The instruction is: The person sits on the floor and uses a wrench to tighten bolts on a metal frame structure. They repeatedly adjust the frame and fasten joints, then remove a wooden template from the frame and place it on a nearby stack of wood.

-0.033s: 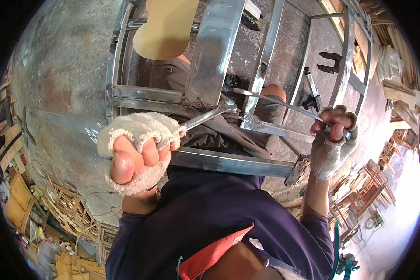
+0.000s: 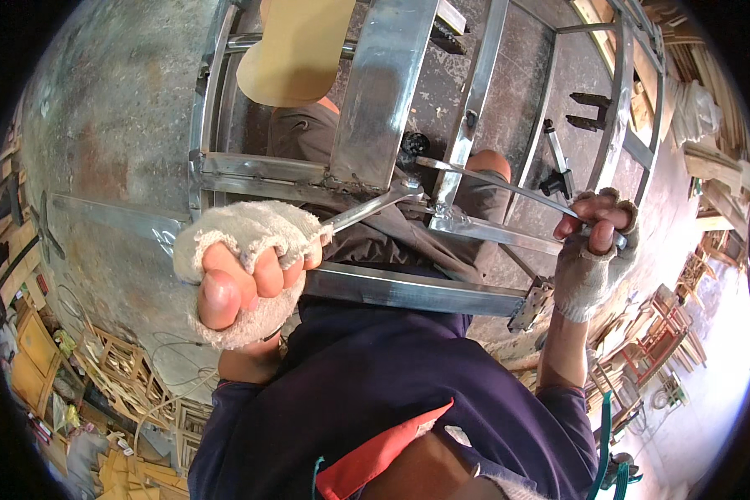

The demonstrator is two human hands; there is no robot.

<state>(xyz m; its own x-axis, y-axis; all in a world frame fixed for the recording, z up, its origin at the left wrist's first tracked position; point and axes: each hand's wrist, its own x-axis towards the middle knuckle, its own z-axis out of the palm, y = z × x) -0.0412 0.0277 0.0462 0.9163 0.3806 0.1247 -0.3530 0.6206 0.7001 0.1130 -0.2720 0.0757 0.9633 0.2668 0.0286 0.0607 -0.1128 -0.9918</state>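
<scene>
Both hands fisted (fingerless gloves): left hand [image 2: 246, 271] around a wrench [image 2: 371, 208], right hand [image 2: 596, 242] around a steel rod [image 2: 508, 187], above the metal frame [image 2: 392, 83].

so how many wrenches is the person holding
2. One wrench is in the left hand, its head at the joint of the metal frame. The other long wrench is in the right hand, reaching toward the same joint.

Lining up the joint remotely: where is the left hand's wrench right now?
Head view, centre-left: the wrench runs from the gloved left hand up-right to the welded joint of the steel frame.
</scene>
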